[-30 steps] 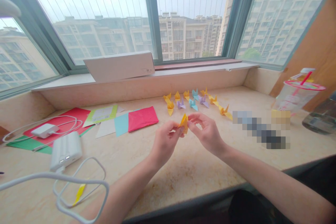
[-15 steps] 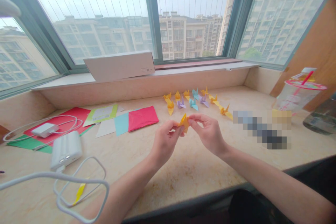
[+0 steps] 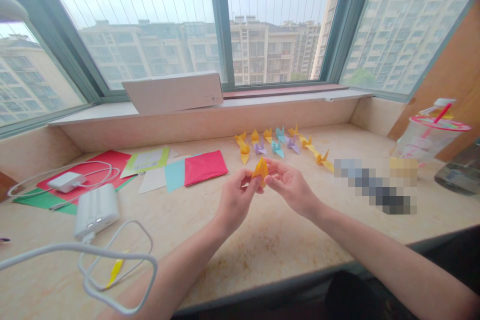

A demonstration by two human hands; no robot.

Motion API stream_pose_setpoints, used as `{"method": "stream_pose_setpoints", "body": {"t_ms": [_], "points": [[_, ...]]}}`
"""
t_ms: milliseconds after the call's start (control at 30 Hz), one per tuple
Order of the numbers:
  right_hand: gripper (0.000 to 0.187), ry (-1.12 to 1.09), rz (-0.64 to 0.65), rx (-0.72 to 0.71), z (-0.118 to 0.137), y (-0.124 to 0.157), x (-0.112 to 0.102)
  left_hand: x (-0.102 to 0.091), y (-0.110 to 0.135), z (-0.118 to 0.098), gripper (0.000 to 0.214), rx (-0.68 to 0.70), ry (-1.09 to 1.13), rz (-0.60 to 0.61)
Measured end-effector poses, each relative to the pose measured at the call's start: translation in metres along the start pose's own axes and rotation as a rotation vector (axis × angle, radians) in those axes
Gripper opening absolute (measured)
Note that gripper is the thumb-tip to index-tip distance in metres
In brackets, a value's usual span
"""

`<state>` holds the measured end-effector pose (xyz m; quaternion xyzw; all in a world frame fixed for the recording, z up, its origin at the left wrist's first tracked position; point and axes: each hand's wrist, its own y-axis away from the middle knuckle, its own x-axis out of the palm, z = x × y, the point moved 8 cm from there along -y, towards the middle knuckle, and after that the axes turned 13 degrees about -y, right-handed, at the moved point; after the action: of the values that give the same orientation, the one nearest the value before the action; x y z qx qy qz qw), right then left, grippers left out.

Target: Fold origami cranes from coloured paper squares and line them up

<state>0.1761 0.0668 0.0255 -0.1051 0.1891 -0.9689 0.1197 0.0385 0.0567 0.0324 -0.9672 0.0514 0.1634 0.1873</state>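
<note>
A partly folded piece of orange origami paper [image 3: 260, 169] is held up above the counter, its pointed end upward. My left hand [image 3: 237, 195] pinches its lower left side between thumb and fingers. From the right, my right hand [image 3: 290, 185] grips the paper's right edge, fingers bent behind it. Just beyond my hands stand several folded paper cranes: a yellow crane [image 3: 244, 152], a blue crane [image 3: 278, 148], a purple crane [image 3: 293, 144] and others in the same colours. One more yellow crane [image 3: 322, 158] sits further right.
Left lie a red paper packet [image 3: 206, 167], coloured sheets, a white power bank [image 3: 96, 210], a charger [image 3: 66, 182] and a looping white cable [image 3: 112, 249]. A lidded cup with straw [image 3: 425, 140] and a dark glass container [image 3: 459, 172] stand right. A white box [image 3: 174, 92] leans on the sill.
The orange paper has turned so its broader folded face shows. My right hand has shifted slightly left and down, closer to my left hand.
</note>
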Motion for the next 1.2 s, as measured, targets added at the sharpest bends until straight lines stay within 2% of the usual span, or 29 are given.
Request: {"method": "stream_pose_setpoints", "body": {"t_ms": [100, 167, 300, 600, 800, 1067, 1200], "points": [[0.040, 0.025, 0.054, 0.040, 0.001, 0.001, 0.006, 0.000, -0.001, 0.002, 0.022, -0.006, 0.003, 0.005], [0.031, -0.012, 0.034, 0.058, 0.000, 0.001, 0.004, 0.001, -0.002, 0.002, 0.023, -0.012, 0.012, 0.014], [0.026, -0.053, 0.000, 0.079, -0.005, 0.000, -0.001, 0.002, -0.001, 0.005, 0.024, -0.030, 0.035, 0.028], [0.027, 0.017, -0.011, 0.057, -0.008, -0.001, -0.006, 0.006, -0.002, 0.007, 0.020, -0.042, 0.102, 0.055], [0.029, -0.026, -0.002, 0.037, -0.005, 0.001, -0.002, 0.004, -0.002, 0.006, 0.021, -0.032, 0.025, 0.041], [0.027, -0.071, -0.081, 0.063, -0.002, -0.003, -0.011, 0.010, 0.000, 0.011, 0.025, -0.020, 0.080, 0.082], [0.028, -0.110, -0.084, 0.076, -0.006, -0.004, -0.010, 0.005, -0.002, 0.011, 0.027, -0.015, 0.096, 0.035]]}}
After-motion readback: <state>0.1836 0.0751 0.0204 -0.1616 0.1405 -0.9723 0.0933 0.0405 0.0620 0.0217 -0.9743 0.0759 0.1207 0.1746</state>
